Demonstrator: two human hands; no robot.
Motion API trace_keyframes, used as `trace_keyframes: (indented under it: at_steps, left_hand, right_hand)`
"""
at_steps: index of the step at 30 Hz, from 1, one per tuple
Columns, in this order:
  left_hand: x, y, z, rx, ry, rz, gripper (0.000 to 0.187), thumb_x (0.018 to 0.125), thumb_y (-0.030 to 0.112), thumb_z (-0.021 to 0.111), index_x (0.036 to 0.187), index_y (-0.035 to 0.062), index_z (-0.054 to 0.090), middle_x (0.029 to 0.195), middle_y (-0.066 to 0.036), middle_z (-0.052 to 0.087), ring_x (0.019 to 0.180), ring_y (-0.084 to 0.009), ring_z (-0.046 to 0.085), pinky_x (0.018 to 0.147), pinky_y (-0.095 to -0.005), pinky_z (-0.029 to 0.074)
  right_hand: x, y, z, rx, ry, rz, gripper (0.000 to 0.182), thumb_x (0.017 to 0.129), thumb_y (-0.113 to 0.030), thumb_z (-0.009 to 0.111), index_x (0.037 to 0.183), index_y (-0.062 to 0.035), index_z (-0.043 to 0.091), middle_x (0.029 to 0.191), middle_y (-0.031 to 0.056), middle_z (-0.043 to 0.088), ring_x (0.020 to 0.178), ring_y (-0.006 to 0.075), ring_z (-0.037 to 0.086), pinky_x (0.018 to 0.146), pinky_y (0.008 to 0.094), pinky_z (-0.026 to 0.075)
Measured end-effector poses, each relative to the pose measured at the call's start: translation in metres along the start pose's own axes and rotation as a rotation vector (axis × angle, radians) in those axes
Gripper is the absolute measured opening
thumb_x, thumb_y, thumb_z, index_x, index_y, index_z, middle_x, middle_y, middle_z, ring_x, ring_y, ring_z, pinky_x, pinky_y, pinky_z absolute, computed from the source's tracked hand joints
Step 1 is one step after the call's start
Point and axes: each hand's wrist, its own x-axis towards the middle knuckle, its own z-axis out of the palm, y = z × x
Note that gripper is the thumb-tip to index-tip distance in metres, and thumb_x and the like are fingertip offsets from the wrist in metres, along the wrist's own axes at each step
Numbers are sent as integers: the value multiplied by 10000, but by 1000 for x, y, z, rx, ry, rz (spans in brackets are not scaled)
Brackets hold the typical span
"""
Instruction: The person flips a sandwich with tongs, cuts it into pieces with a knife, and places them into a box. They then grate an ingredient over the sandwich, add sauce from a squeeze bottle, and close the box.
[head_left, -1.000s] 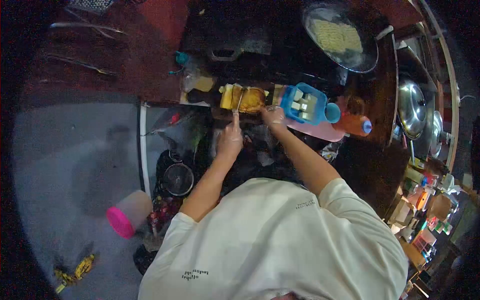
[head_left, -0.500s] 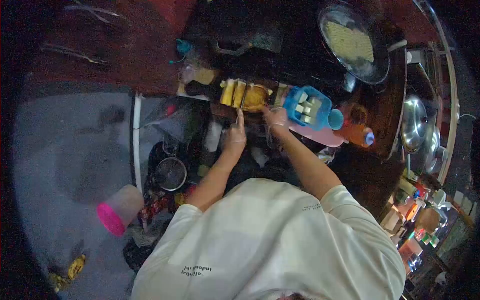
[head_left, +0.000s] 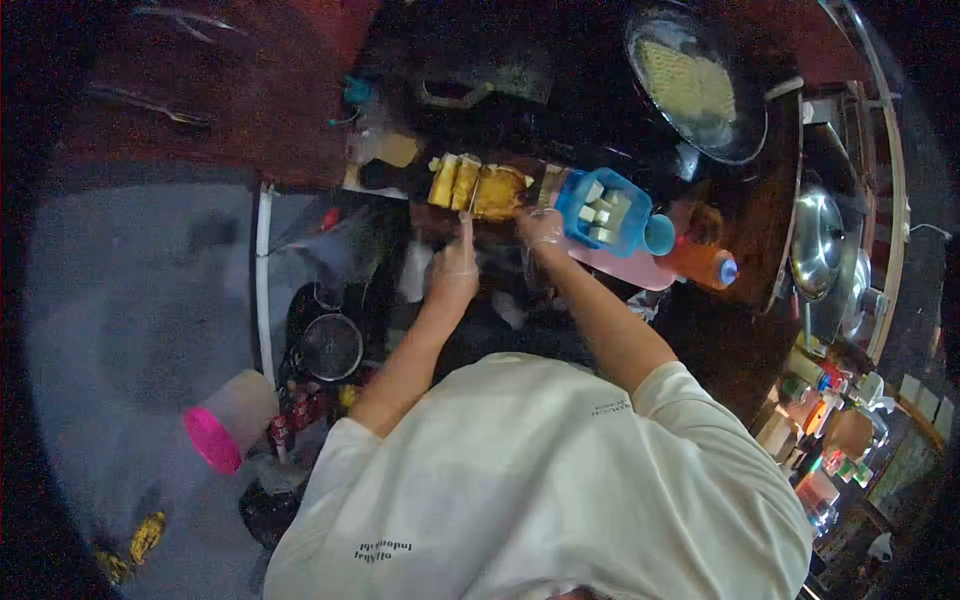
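Head view, looking straight down: the left hand [head_left: 452, 272] wears a thin clear glove and is closed around a knife [head_left: 468, 205], with one finger laid along the top. The blade points away from the person and sits in the yellow food block [head_left: 478, 187], between its cut slices. The right hand [head_left: 541, 229], gloved too, rests its fingertips on the near right end of the food block; I cannot tell if it grips it or just presses.

The food block lies on a dark tabletop [head_left: 560, 120], just beyond both hands. Right beside it is a blue basket [head_left: 603, 211] with small white cubes inside. An orange bottle [head_left: 698, 262] lies near the basket. Farther off sits a big pan [head_left: 697, 85] with pale noodles in it.

Down on the grey floor [head_left: 130, 310] lies a jar with a pink lid [head_left: 228, 424]. Steel pot lids [head_left: 818, 232] sit at the right.
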Motion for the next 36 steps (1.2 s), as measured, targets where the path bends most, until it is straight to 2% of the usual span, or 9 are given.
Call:
trace_keyframes:
  at_steps: [4, 6, 10, 12, 18, 21, 24, 34, 36]
  left_hand:
    - [-29, 18, -41, 23, 144, 68, 823, 825, 59, 586, 1512, 101, 136, 862, -258, 655, 746, -417, 660, 629, -503, 526]
    - [-26, 31, -42, -84, 184, 60, 661, 856, 13, 509, 1468, 75, 267, 841, -280, 644, 714, -456, 619, 674, -524, 494]
    - [-18, 52, -44, 27, 24, 52, 639, 872, 61, 510, 1465, 76, 272, 850, -264, 658, 762, -440, 640, 710, -531, 509]
    - [-9, 48, -27, -23, -22, -17, 655, 863, 69, 513, 1468, 74, 263, 821, -267, 654, 743, -446, 639, 693, -542, 511]
    - [-3, 64, -38, -24, -138, -62, 730, 853, 33, 506, 1500, 62, 169, 923, -296, 649, 794, -433, 667, 718, -515, 540]
    - [-5, 49, -5, -59, -41, -6, 750, 842, 29, 512, 1504, 64, 160, 919, -299, 648, 777, -429, 666, 697, -509, 542]
    - [2, 37, 27, -91, -32, -17, 786, 832, 27, 516, 1513, 82, 128, 888, -291, 649, 743, -426, 665, 672, -513, 540]
    - [-3, 37, 35, -79, 32, -25, 780, 846, 28, 497, 1524, 134, 126, 803, -261, 630, 714, -423, 650, 631, -514, 520]
    - [1, 36, 41, -73, 77, -7, 775, 848, 34, 501, 1523, 132, 134, 800, -267, 627, 715, -424, 649, 637, -514, 520]
  right_hand:
    - [18, 26, 13, -10, -13, -135, 373, 792, -356, 662, 748, 14, 681, 797, 229, 676, 749, 390, 648, 669, 460, 493]
    - [27, 39, 21, 73, -62, -123, 429, 792, -411, 669, 813, 17, 690, 837, 240, 677, 811, 397, 655, 710, 472, 502]
    - [30, 46, 23, -20, -48, -108, 508, 783, -467, 673, 855, 36, 689, 875, 256, 674, 870, 411, 655, 757, 484, 505]
    - [46, 56, 42, -26, -14, 144, 551, 783, -478, 661, 867, 66, 679, 884, 267, 671, 898, 417, 653, 779, 488, 506]
    - [23, 24, 13, -97, -33, 35, 525, 783, -444, 648, 910, 64, 678, 906, 264, 676, 892, 417, 657, 773, 481, 511]
    - [12, 12, 9, 22, 98, -86, 317, 764, -320, 696, 754, -3, 694, 733, 199, 681, 696, 361, 672, 632, 439, 508]
    - [18, 22, 9, 3, -92, 44, 451, 789, -405, 641, 900, 29, 686, 893, 259, 677, 876, 421, 657, 766, 478, 512]
    - [25, 33, 19, -115, 5, -136, 377, 779, -354, 656, 821, 20, 682, 777, 241, 669, 748, 421, 657, 669, 463, 511]
    - [23, 28, 19, -55, 16, -125, 482, 776, -407, 656, 806, 73, 657, 789, 277, 653, 782, 441, 650, 689, 471, 517]
